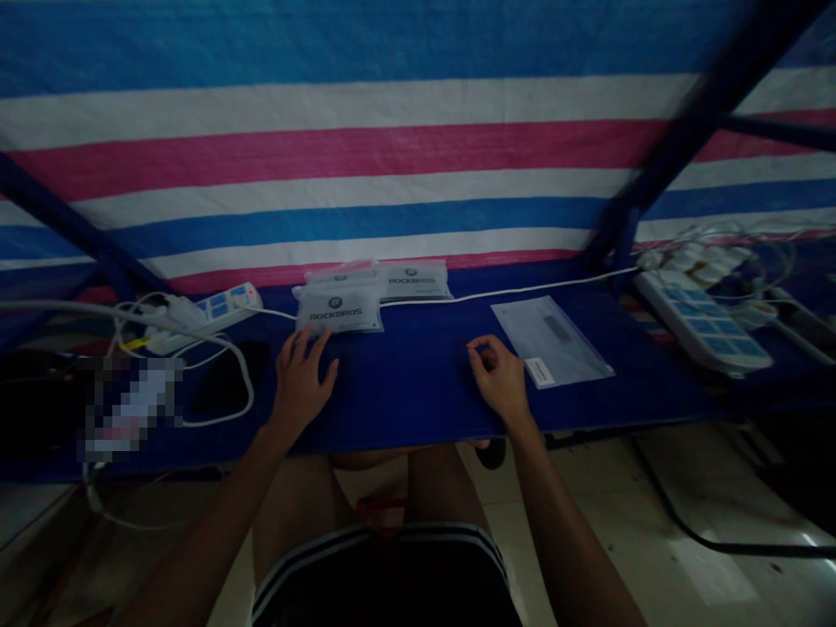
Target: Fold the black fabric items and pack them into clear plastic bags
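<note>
Three grey pouches printed ROCKBROS lie at the back of the blue tabletop (418,409). The front pouch (338,308) overlaps a second one (340,277), and the third (414,280) lies to their right. My left hand (301,383) rests on the tabletop just below the front pouch, fingers spread and empty. My right hand (497,376) sits further right with its fingers curled and nothing visible in them. Beside it lies a clear plastic sleeve (549,340) holding a white label.
A white power strip (215,313) with tangled cable sits at left, above a black flat object (225,379) and a pixelated patch (131,405). Another power strip (698,322) lies at right among white cords. A striped tarp (326,157) hangs behind blue metal struts.
</note>
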{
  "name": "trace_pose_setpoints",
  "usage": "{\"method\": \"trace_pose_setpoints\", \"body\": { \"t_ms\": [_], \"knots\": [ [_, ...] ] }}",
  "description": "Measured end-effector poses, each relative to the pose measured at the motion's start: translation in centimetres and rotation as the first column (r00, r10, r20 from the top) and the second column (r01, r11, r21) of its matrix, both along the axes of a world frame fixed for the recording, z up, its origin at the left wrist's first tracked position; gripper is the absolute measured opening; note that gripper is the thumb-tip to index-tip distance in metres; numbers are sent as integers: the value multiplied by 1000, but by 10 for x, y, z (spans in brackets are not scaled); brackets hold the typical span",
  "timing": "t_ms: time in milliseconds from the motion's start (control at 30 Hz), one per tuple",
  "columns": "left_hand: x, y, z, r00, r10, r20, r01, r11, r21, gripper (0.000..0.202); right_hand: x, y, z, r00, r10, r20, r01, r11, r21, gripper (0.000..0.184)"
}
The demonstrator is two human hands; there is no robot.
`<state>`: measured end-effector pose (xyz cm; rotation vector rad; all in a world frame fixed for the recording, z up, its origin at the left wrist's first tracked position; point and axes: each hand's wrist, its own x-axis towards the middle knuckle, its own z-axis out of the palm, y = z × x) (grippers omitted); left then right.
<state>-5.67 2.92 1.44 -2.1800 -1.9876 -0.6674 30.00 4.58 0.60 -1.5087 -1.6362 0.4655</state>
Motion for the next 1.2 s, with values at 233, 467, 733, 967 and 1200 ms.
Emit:
{"method": "trace_pose_setpoints", "body": {
  "t_ms": [233, 467, 733, 967, 1200],
  "knots": [
    [-64, -43, 11, 995, 101, 20, -102, 989, 111, 47, 0, -1, 1, 1000, 7, -13, -7, 1000, 1, 22],
    [-93, -56, -6, 958, 276, -79, -275, 961, 24, 55, 0, 0, 1, 1000, -3, -17, 2, 1000, -23, 22],
    [-39, -80, -8, 974, 211, -86, -216, 974, -62, 56, 2, 0, -2, 1000, -4, 1, 4, 1000, -22, 22],
    [38, -94, -2, 991, 54, -125, -68, 992, -111, 51, 3, 1, -6, 1000, 5, 13, -4, 1000, -26, 22],
    [80, -82, 4, 992, -104, -77, 93, 987, -130, 55, 2, 0, -4, 1000, 18, 22, -18, 1000, -15, 21]
  ]
}}
